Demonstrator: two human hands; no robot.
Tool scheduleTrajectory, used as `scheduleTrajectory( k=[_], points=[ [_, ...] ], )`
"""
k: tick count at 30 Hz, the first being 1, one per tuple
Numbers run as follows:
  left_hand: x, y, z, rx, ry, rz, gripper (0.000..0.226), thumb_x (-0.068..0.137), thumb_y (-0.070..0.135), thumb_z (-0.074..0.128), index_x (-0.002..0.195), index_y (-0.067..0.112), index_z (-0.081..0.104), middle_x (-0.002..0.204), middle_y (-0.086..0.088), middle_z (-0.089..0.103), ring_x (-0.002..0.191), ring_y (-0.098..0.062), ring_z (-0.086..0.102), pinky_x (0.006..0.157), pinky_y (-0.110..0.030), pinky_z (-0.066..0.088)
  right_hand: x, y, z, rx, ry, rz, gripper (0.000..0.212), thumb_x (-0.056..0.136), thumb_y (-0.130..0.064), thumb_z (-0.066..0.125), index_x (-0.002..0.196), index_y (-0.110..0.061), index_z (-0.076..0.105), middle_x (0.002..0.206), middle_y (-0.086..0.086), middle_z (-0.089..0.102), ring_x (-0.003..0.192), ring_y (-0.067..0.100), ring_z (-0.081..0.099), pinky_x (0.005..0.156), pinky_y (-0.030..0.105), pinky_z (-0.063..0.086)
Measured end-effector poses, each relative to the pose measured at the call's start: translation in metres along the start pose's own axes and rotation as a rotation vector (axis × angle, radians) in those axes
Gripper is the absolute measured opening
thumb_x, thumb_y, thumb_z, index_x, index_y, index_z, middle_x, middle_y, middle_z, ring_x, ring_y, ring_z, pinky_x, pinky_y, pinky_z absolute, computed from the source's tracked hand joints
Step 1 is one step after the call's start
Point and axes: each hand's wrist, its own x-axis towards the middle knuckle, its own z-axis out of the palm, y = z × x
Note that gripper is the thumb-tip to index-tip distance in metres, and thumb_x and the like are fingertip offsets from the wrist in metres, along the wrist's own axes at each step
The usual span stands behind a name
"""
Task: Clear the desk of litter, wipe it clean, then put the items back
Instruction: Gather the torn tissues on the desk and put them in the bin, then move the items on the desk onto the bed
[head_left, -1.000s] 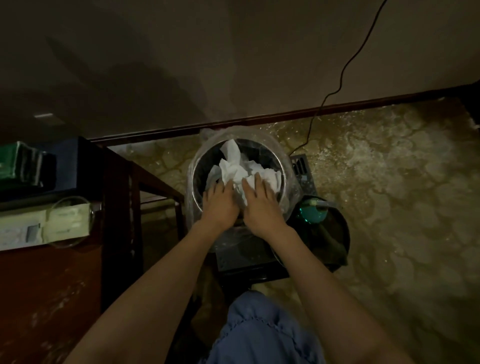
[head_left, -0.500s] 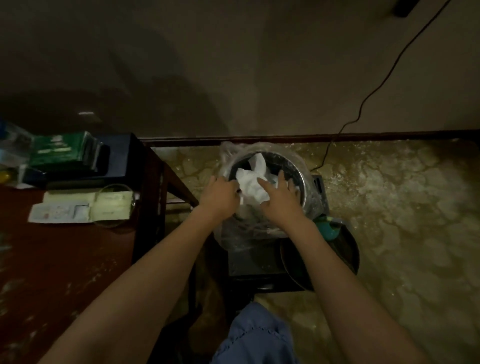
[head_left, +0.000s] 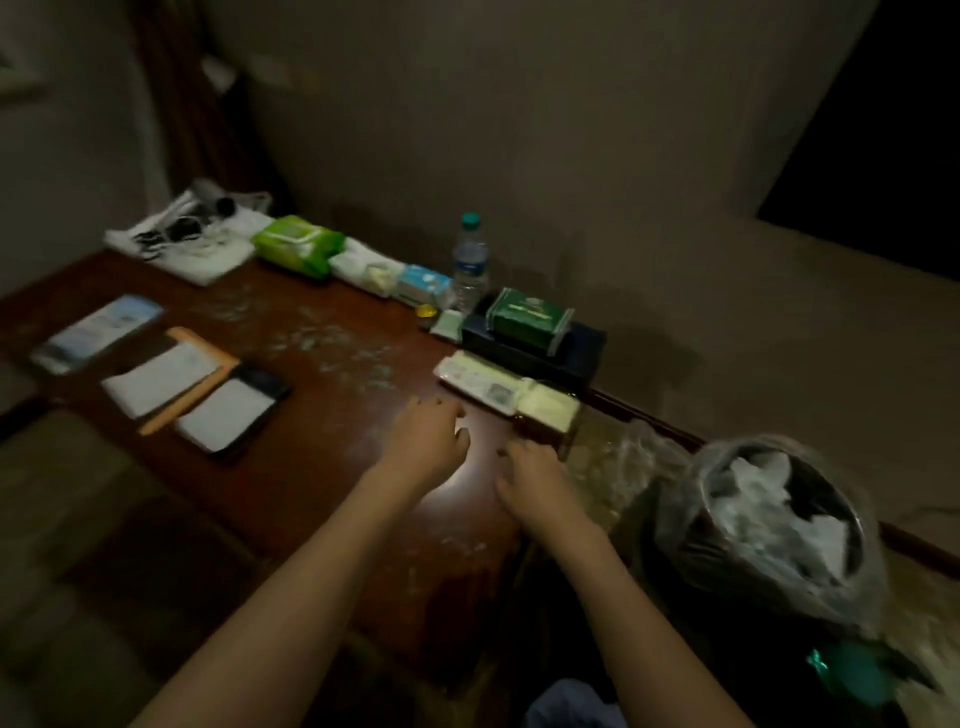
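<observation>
Now you are hovering both hands over the near right corner of the desk (head_left: 322, 395), empty and with fingers loosely curled. Your left hand (head_left: 428, 436) is sitting further in over the wood; your right hand (head_left: 530, 475) is hanging at the desk's right edge. The litter bin (head_left: 769, 525) is standing on the floor to your right, off the desk, with white tissue showing inside. The pale dusty smear (head_left: 332, 340) is lying ahead and to the left of your left hand, stretching away toward the far left. The green wipes pack (head_left: 298, 244) is sitting well beyond it by the wall, so I judge your left hand is the nearer one for it.
</observation>
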Motion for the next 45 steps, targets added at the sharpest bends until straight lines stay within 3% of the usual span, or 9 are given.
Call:
scheduleTrajectory(
  k=[5,9,15,19,26,31,36,40,45],
  points=[
    [-0.088,-0.133,-0.04,-0.011,0.024,-0.212,0.034,0.095,0.027,0.044,0.125,0.016,0.055,0.125,-0.007,0.056,0.116,-0.027,0.047,0.092,-0.035,0.039,-0.006,-0.129,0.058,-0.142,-0.063,-0.17,0.044,0.093,-0.027,0.051,0.136,-0.018,0.046,0.133,0.004,0.051,0.125,0.026,0.042,0.099,0.036,0.035],
    [-0.149,-0.217,-0.077,-0.026,0.051,-0.392,0.032,0.093,0.026,0.043,0.12,0.015,0.056,0.121,-0.008,0.057,0.113,-0.029,0.05,0.093,-0.038,0.042,-0.012,-0.226,0.088,-0.139,-0.076,-0.321,0.033,0.092,-0.023,0.051,0.123,-0.014,0.056,0.122,0.007,0.058,0.116,0.029,0.048,0.093,0.038,0.043],
    [-0.198,-0.291,-0.103,-0.108,0.197,-0.531,0.025,0.093,0.03,0.047,0.113,0.021,0.058,0.109,-0.002,0.062,0.1,-0.021,0.057,0.089,-0.04,0.048,0.01,-0.332,0.116,-0.096,-0.099,-0.561,0.027,0.091,-0.025,0.053,0.115,-0.013,0.058,0.112,0.009,0.06,0.104,0.031,0.054,0.082,0.039,0.048],
    [-0.195,-0.327,-0.112,-0.101,0.188,-0.601,0.028,0.094,0.029,0.047,0.118,0.019,0.057,0.114,-0.003,0.06,0.105,-0.022,0.056,0.091,-0.038,0.048,0.033,-0.376,0.126,-0.075,-0.127,-0.622,0.025,0.094,-0.023,0.049,0.113,-0.012,0.06,0.108,0.01,0.06,0.101,0.031,0.052,0.076,0.033,0.038],
    [-0.12,-0.411,-0.129,-0.153,0.165,-0.616,0.032,0.093,0.027,0.049,0.122,0.018,0.058,0.12,-0.003,0.061,0.11,-0.022,0.055,0.093,-0.039,0.047,0.133,-0.402,0.158,-0.057,-0.197,-0.567,0.023,0.091,-0.022,0.052,0.113,-0.016,0.058,0.108,0.007,0.059,0.098,0.028,0.054,0.075,0.036,0.044],
    [-0.008,-0.478,-0.175,-0.142,0.155,-0.624,0.027,0.091,0.026,0.053,0.115,0.016,0.061,0.115,-0.006,0.064,0.104,-0.023,0.059,0.089,-0.037,0.05,0.244,-0.409,0.149,-0.045,-0.186,-0.442,0.042,0.096,-0.02,0.051,0.136,-0.012,0.046,0.132,0.011,0.051,0.123,0.031,0.043,0.098,0.046,0.042],
    [0.1,-0.494,-0.214,-0.084,0.154,-0.522,0.037,0.093,0.023,0.048,0.128,0.016,0.055,0.123,-0.01,0.061,0.111,-0.026,0.056,0.09,-0.037,0.049,0.331,-0.42,0.118,-0.028,-0.096,-0.341,0.016,0.091,-0.019,0.049,0.104,-0.01,0.051,0.107,0.011,0.053,0.109,0.034,0.048,0.082,0.039,0.039],
    [0.156,-0.494,-0.204,-0.059,0.051,-0.42,0.035,0.094,0.023,0.047,0.126,0.014,0.056,0.121,-0.011,0.061,0.112,-0.027,0.054,0.092,-0.042,0.047,0.375,-0.426,0.102,-0.049,-0.054,-0.301,0.032,0.093,-0.021,0.049,0.123,-0.009,0.05,0.122,0.011,0.053,0.117,0.032,0.044,0.093,0.04,0.04],
    [0.213,-0.527,-0.192,-0.034,-0.043,-0.349,0.037,0.093,0.026,0.048,0.129,0.015,0.052,0.126,-0.009,0.057,0.116,-0.025,0.051,0.095,-0.041,0.046,0.425,-0.429,0.107,-0.023,-0.027,-0.21,0.033,0.091,-0.021,0.048,0.122,-0.008,0.051,0.122,0.012,0.053,0.117,0.033,0.045,0.093,0.037,0.038]
  ],
)
